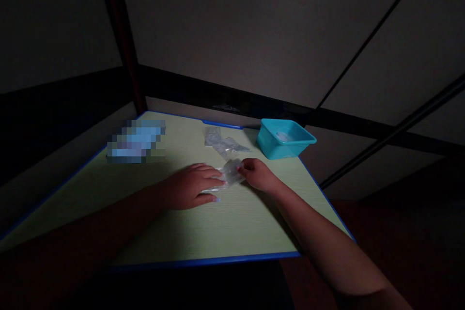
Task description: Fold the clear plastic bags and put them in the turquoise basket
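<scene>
A clear plastic bag (233,172) lies on the pale table between my hands. My left hand (192,185) rests flat on its left part, fingers spread and palm down. At the bag's right end, my right hand (256,173) pinches the edge between thumb and fingers. Just beyond them are more clear plastic bags (225,144), crumpled and overlapping; how many I cannot tell. What the bag under my left hand contains, if anything, is not visible.
The pale table (232,227) has a blue edge. A turquoise plastic basket (272,147) stands at the back right with something whitish inside. A pixelated, light-blue object (136,143) lies at the back left. Dark panelled walls rise behind the table.
</scene>
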### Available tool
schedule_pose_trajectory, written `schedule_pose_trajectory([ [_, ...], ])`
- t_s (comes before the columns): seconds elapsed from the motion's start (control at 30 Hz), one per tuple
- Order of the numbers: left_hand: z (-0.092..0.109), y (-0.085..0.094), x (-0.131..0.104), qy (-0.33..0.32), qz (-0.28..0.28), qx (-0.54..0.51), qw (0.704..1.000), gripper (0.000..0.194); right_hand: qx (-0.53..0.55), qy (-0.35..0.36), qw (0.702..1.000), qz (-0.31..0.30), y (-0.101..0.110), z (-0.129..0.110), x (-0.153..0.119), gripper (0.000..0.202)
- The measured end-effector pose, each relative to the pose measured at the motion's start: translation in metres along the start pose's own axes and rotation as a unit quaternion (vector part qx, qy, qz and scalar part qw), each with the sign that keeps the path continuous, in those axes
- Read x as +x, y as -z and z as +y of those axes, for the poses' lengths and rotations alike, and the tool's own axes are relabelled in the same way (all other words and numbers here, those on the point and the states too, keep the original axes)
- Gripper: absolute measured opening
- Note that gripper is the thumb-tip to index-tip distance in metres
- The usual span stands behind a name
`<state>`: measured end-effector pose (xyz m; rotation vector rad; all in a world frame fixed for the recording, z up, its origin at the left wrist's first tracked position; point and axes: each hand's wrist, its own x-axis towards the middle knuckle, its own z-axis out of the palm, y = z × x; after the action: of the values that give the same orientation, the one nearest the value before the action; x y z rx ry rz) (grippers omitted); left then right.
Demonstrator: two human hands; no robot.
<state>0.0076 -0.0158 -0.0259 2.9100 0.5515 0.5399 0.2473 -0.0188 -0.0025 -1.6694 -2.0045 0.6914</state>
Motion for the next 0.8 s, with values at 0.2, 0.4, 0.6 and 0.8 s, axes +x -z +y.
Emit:
schedule_pose_trajectory([
  [0.2,0.000,-0.001,0.001,-0.014,0.004,0.003,1.000,0.039,0.092,0.032,0.995,-0.001,-0.005,0.004,0.001,0.032],
  [0.4,0.001,-0.003,0.002,-0.008,-0.008,0.006,1.000,0.040,0.218,0.093,0.972,-0.011,-0.012,-0.002,-0.001,0.042],
  [0.6,0.005,-0.001,0.004,-0.005,-0.018,0.012,1.000,0.039,0.246,0.119,0.962,-0.024,-0.018,-0.009,-0.003,0.045],
  [0.8,0.007,0.002,0.007,-0.003,-0.027,0.019,0.999,0.035,0.247,0.131,0.959,-0.039,-0.024,-0.011,-0.003,0.043],
])
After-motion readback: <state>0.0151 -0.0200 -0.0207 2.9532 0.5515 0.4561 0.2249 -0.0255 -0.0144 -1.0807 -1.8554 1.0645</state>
